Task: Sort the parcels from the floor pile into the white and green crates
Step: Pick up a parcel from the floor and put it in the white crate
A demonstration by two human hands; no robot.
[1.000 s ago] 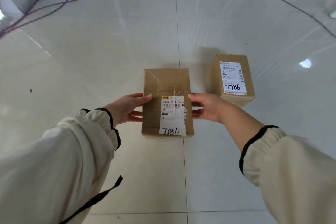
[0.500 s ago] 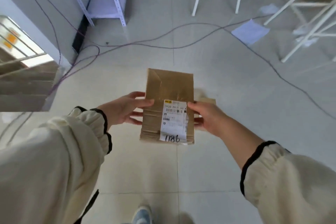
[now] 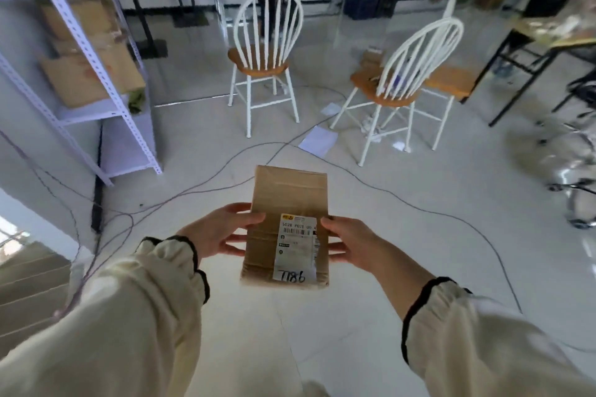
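Fingers [image 3: 248,219] of the left hand [image 3: 216,235] and right hand [image 3: 351,243] pinched the parcel [image 3: 287,200] by its long sides, thumbs on top, above the floor [image 3: 419,196]. Neither crate nor the pile was in view, so this parcel was likely mid-carry, not yet sorted; a chair [image 3: 267,64] stood well beyond.

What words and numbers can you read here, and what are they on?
"502B P021 00 A": printed atop the white label on the cardboard parcel.
"7786": handwritten at its bottom, second digit unclear.
Smaller print and barcode: too blurred.
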